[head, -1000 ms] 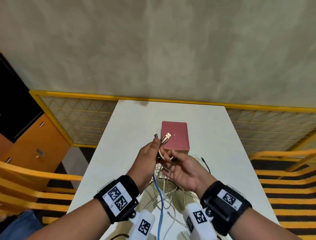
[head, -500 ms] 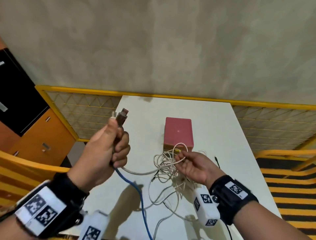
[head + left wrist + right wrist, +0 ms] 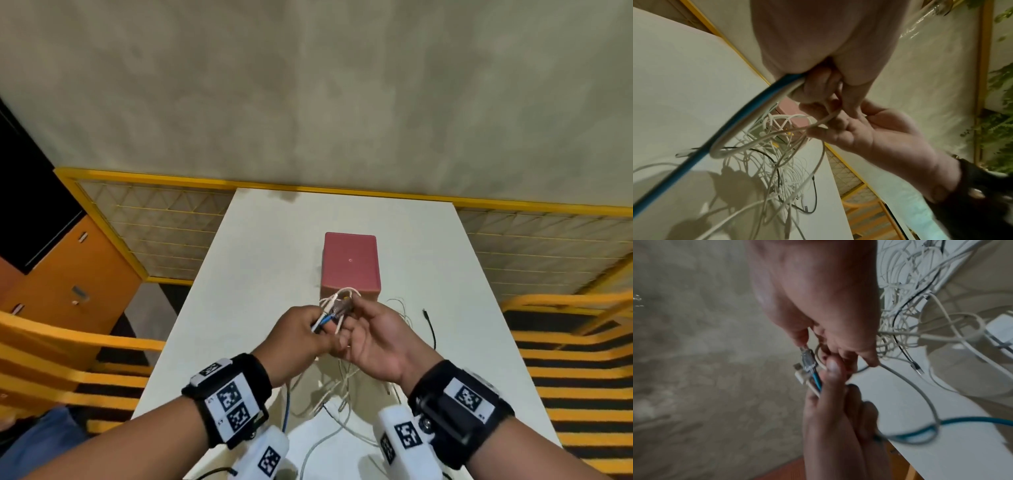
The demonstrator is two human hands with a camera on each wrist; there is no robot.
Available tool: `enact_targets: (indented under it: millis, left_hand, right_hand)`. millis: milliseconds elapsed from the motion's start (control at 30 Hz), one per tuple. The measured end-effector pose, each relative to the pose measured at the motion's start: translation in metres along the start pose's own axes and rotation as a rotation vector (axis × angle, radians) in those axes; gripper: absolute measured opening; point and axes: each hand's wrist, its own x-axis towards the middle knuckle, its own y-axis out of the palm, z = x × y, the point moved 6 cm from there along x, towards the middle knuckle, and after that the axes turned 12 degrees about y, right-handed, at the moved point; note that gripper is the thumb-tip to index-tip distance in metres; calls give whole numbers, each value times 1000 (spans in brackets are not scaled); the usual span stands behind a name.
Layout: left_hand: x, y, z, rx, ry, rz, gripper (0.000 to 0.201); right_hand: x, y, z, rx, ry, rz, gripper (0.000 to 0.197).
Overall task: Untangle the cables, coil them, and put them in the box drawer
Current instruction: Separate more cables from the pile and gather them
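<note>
Both hands meet above the white table (image 3: 260, 260), just in front of the red box (image 3: 350, 263). My left hand (image 3: 301, 332) grips a blue cable (image 3: 327, 319) together with a white cable, their plugs sticking out toward the box. My right hand (image 3: 373, 329) pinches at those plug ends and a small white loop. In the right wrist view its fingertips (image 3: 801, 340) touch the clear plug (image 3: 807, 360) of the blue cable (image 3: 972, 420). The blue cable (image 3: 715, 141) hangs from my left fist down to the tangle of white cables (image 3: 777, 162) on the table. No drawer opening shows on the box.
A thin black cable (image 3: 430, 329) lies on the table right of my hands. A white adapter (image 3: 999, 334) sits among the tangle. Yellow mesh fencing (image 3: 164, 226) runs behind the table, yellow rails flank both sides, and an orange cabinet (image 3: 68, 274) stands at the left.
My left hand, raised out to the left with the blue cable's plug, has swung back to the centre. My right hand rose from the tangle to meet it at the plug ends.
</note>
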Motion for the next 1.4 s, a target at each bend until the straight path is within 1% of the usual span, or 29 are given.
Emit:
enact_targets:
  millis: [67,133,200,233,267,300,333,367,400,467,533,567,600,633,667,733,800,867,933,1000,1133,1200,1233,1267,1300,1333,1400]
  left_hand:
    - [-13,2,-5,-3,-22,131,29]
    - [-32,0,-4,-14,-73,303,27]
    - [-53,-6,-5,10,-98,504,22]
    - [-61,-11,-3,60,-107,584,21]
    - [-67,-16,-3,114,-118,640,20]
    - [-70,-20,-3,157,-125,661,21]
    - [-69,-24,-3,175,-117,645,23]
    - [-65,-29,-4,161,-110,583,25]
    - [-59,-35,-4,127,-114,470,29]
    - [-41,-46,-3,13,-136,164,36]
    - [-20,-48,-3,-118,-142,-94,36]
    - [-11,-45,-4,-143,-123,-178,36]
    - [-3,-39,-8,-130,-94,-217,35]
    - [3,-32,-11,-96,-57,-223,33]
    - [7,-23,-12,-56,-28,-194,30]
    - [9,-4,-6,1,-11,-108,24]
    - [7,7,-1,57,6,-66,21]
    - [3,11,-1,39,0,-58,22]
    - [-2,11,-2,-39,-38,1,24]
    - [-11,6,-6,-64,-106,120,26]
    - [-45,-6,-3,-55,-216,440,26]
    - [-63,-7,0,-49,-269,581,22]
    - [-68,-7,0,-36,-273,628,20]
    - [-68,-8,0,-11,-265,637,17]
    - [-63,-10,1,17,-248,588,18]
    - [-53,-15,2,28,-236,471,23]
    - [-31,-24,5,-11,-226,150,32]
  right_hand:
    - [0,-6,12,10,-5,-43,38]
    - [0,-13,24,62,-12,-74,40]
    - [2,-20,26,94,-10,-114,34]
    - [4,-23,24,106,-6,-132,32]
    - [7,-25,22,118,-7,-143,31]
    - [10,-27,20,126,-14,-149,29]
    - [12,-30,18,130,-24,-154,28]
    - [13,-30,17,131,-32,-148,26]
    - [14,-30,15,131,-35,-136,25]
    - [12,-26,12,115,-28,-113,21]
    - [10,-22,8,82,-13,-89,18]
    - [9,-19,5,64,-7,-80,18]
    - [8,-17,3,42,-2,-72,19]
    - [7,-14,1,22,5,-63,21]
    - [6,-12,-1,9,13,-57,24]
    - [5,-8,-4,53,18,-45,27]
    - [4,-8,-4,84,19,-51,26]
    - [3,-8,-2,45,33,-63,27]
    - [4,-11,1,16,41,-103,29]
    - [5,-15,6,28,23,-124,26]
    - [7,-24,11,66,-10,-157,16]
    - [8,-27,10,55,-5,-158,18]
    - [9,-28,9,56,-6,-157,19]
    - [9,-27,8,59,-9,-147,20]
    - [9,-26,7,62,-10,-136,21]
    - [9,-23,5,56,-7,-124,23]
    - [6,-14,-1,39,19,-98,28]
